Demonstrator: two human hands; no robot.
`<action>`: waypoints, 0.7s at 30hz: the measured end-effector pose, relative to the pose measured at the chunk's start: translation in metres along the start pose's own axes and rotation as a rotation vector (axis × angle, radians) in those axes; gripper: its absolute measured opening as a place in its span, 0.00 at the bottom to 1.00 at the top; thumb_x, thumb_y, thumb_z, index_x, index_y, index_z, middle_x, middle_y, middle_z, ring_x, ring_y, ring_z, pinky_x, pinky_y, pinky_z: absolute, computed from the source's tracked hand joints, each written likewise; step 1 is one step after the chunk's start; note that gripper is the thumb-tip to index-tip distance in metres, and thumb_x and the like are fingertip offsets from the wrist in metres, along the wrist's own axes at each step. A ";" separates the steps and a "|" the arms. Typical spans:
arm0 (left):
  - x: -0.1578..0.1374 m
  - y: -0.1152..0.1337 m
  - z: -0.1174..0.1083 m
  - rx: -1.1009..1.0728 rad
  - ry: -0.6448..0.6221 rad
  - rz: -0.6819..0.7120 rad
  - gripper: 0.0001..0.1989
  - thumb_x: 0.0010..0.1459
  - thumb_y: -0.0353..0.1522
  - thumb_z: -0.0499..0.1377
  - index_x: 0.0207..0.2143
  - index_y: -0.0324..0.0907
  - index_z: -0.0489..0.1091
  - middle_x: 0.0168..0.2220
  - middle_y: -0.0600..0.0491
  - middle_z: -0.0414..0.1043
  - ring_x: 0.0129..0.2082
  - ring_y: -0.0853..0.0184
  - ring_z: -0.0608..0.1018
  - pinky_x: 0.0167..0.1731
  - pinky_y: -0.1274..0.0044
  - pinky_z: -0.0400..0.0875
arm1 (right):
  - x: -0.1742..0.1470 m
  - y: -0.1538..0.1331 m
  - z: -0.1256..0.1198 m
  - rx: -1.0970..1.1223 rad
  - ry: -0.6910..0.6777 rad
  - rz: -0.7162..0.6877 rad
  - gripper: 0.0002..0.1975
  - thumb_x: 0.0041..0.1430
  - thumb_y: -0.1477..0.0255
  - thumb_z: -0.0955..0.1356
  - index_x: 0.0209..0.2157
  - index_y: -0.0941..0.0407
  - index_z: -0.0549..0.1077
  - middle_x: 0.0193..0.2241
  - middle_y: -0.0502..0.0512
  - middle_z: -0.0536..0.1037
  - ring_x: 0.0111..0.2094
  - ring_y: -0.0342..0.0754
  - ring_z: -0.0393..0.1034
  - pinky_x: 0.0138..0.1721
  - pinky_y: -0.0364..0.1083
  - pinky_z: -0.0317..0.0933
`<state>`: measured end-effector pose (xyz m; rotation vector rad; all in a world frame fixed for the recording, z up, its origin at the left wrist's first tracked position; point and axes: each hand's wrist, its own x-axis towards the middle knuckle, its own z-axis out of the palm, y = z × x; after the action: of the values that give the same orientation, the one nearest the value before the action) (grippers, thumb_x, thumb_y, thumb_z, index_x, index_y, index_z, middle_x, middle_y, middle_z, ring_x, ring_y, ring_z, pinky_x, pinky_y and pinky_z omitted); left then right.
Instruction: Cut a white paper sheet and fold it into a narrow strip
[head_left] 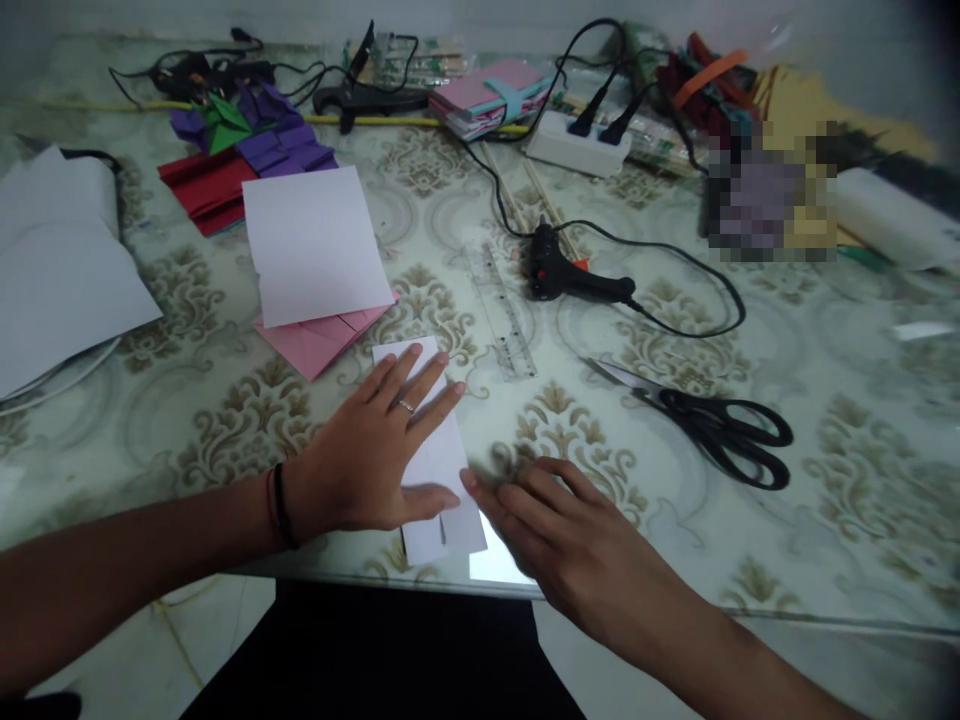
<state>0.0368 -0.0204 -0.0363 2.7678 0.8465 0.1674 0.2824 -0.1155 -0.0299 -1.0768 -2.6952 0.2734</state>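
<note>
A narrow folded strip of white paper (439,450) lies near the front edge of the patterned table. Across it my left hand (375,450) rests flat with fingers spread, a ring on one finger, pressing the paper down. One outstretched finger of my right hand (570,530) touches the paper's right edge; its other fingers are loosely bent and hold nothing visible. Just beyond my left hand, a white sheet (319,245) overlaps a piece of folded pink paper (322,345). A clear ruler (506,320) lies ahead of my hands.
Black-handled scissors (705,415) lie open at the right. A black glue gun (574,270) trails its cord behind the ruler. A white power strip (577,145), purple folded paper (281,130) and red folded paper (206,190) sit farther back. White sheets (67,270) occupy the left.
</note>
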 end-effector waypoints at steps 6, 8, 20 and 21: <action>-0.001 0.000 0.001 -0.016 0.017 0.014 0.55 0.54 0.58 0.63 0.72 0.33 0.54 0.74 0.29 0.42 0.74 0.35 0.44 0.69 0.46 0.43 | -0.018 -0.004 -0.006 0.068 0.009 -0.084 0.22 0.70 0.81 0.59 0.61 0.67 0.71 0.39 0.57 0.81 0.41 0.56 0.69 0.55 0.56 0.57; -0.001 0.000 0.001 -0.013 0.014 0.015 0.57 0.52 0.60 0.64 0.72 0.32 0.54 0.74 0.28 0.42 0.74 0.34 0.43 0.69 0.46 0.42 | -0.023 -0.003 -0.006 0.090 0.008 -0.094 0.22 0.71 0.81 0.58 0.62 0.65 0.70 0.38 0.56 0.82 0.40 0.54 0.70 0.55 0.56 0.58; -0.001 0.001 0.002 0.006 0.013 0.021 0.61 0.50 0.63 0.62 0.71 0.29 0.54 0.75 0.29 0.41 0.75 0.36 0.41 0.70 0.47 0.38 | -0.018 -0.017 0.001 0.105 0.050 0.068 0.25 0.67 0.78 0.62 0.65 0.65 0.67 0.36 0.57 0.79 0.41 0.55 0.72 0.51 0.55 0.60; 0.000 0.001 0.002 0.005 0.008 0.021 0.60 0.50 0.63 0.62 0.71 0.29 0.53 0.75 0.31 0.42 0.75 0.37 0.41 0.70 0.48 0.37 | -0.016 -0.019 0.002 0.081 0.049 0.090 0.25 0.68 0.78 0.62 0.64 0.66 0.67 0.37 0.58 0.79 0.41 0.56 0.72 0.50 0.55 0.60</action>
<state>0.0372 -0.0216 -0.0381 2.7829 0.8209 0.1803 0.2804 -0.1403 -0.0292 -1.1675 -2.5734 0.3632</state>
